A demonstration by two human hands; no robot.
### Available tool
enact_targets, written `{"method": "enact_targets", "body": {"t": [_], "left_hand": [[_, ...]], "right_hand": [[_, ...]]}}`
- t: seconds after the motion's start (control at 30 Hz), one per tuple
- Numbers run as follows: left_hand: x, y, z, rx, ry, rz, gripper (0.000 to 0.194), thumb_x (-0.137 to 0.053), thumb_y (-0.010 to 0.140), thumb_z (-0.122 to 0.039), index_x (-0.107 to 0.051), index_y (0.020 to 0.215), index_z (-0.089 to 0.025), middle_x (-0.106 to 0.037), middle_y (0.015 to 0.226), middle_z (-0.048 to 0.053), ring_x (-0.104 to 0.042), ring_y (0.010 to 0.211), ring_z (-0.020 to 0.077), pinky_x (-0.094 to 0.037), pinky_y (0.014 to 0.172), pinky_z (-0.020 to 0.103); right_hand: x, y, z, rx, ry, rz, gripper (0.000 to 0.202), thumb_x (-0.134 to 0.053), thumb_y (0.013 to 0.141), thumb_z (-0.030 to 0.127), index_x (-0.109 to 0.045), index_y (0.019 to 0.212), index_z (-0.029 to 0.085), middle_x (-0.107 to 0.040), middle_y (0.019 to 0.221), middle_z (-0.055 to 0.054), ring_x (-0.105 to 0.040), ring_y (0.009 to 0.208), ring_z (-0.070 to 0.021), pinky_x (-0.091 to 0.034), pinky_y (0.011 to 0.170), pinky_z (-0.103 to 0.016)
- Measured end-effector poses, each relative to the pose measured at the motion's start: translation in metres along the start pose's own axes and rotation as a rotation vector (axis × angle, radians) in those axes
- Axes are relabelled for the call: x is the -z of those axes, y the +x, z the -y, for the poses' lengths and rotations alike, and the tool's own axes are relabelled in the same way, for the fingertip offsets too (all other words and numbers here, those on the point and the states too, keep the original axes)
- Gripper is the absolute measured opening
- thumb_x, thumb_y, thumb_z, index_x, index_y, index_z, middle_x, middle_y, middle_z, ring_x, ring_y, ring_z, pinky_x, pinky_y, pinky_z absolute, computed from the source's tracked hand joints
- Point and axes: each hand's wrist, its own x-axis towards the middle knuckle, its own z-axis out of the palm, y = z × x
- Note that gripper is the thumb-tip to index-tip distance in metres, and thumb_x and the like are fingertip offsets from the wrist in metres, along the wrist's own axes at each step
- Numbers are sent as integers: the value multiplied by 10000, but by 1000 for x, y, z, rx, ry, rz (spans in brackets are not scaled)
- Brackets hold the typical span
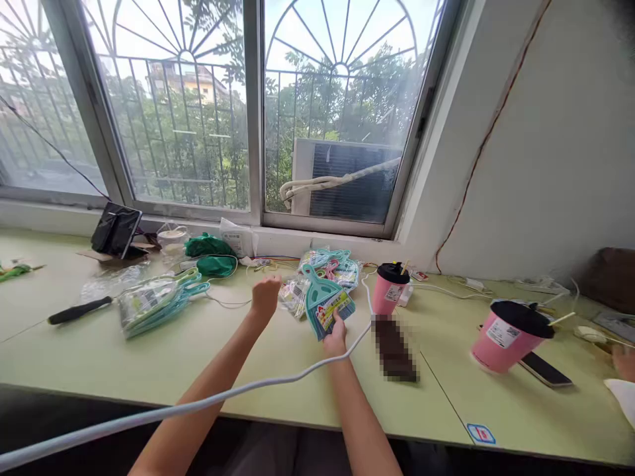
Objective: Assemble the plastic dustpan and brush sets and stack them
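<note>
A teal dustpan and brush set (320, 297) with a colourful label is held by its lower edge in my right hand (336, 336), the thumb lying over the front. To the left, my left hand (266, 296) is closed above the table, fingers curled; what it holds, if anything, is hidden. Packaged pieces (294, 295) in clear plastic lie between my hands. Behind the held set is a pile of similar teal and pink sets (340, 268). Farther left, wrapped teal and green sets (153, 301) are stacked.
A pink cup (389, 291) and a blurred dark object (397, 350) lie right of my right hand. A larger pink cup (508, 337) and a phone (546, 369) are farther right, near another person's hand (624, 362). A white cable (292, 378) crosses in front.
</note>
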Motion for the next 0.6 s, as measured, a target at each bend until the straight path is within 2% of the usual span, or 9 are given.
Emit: {"method": "enact_targets", "body": {"t": [0.03,0.1,0.2,0.27,0.33,0.47,0.6], "left_hand": [[-5,9,-7,4,-8,12,335,-374,874,12,-662,981,-122,-684,961,172,-657,991,288,-491,759,326],[-23,21,-16,15,-32,45,324,-394,879,13,-667,995,-116,-683,987,178,-652,1012,286,-483,775,326],[-56,22,-15,11,-74,86,282,-406,925,-66,-677,983,-115,-684,982,180,-654,992,294,-476,772,340],[-71,19,-9,4,-98,90,281,-400,948,-118,-681,959,-119,-684,974,175,-653,974,295,-474,764,346],[-77,17,-3,18,-111,61,289,-393,957,-143,-681,947,-125,-682,968,167,-647,967,295,-472,759,350],[-75,20,8,57,-98,-32,304,-376,957,-146,-678,967,-119,-662,1006,173,-618,1016,303,-467,749,344],[-72,20,15,100,-129,-44,313,-375,941,-127,-684,989,-135,-662,1040,166,-621,1012,265,-457,749,311]], "right_hand": [[-2,-1,2,-86,53,-56,217,-604,793,367,-635,909,187,-697,721,-39,-708,745,-210,-609,684,-362],[-3,-5,6,-163,98,-102,187,-579,830,307,-637,955,181,-708,773,-30,-707,767,-182,-607,697,-330],[-3,-15,9,-171,26,-161,214,-627,815,261,-630,997,148,-708,789,-22,-680,725,-163,-599,691,-313],[-2,-23,10,-151,-29,-155,232,-644,798,220,-625,1012,134,-708,801,-23,-669,705,-157,-593,718,-323],[-3,-30,11,-137,-62,-121,259,-657,788,219,-622,1026,126,-712,826,-33,-669,709,-161,-588,749,-344],[-6,-36,18,-79,-54,-89,308,-685,780,285,-620,1035,125,-719,870,-48,-676,735,-169,-582,773,-354],[-8,-36,25,-88,6,106,309,-712,753,286,-642,1015,137,-735,877,-49,-695,744,-183,-592,757,-352]]}}
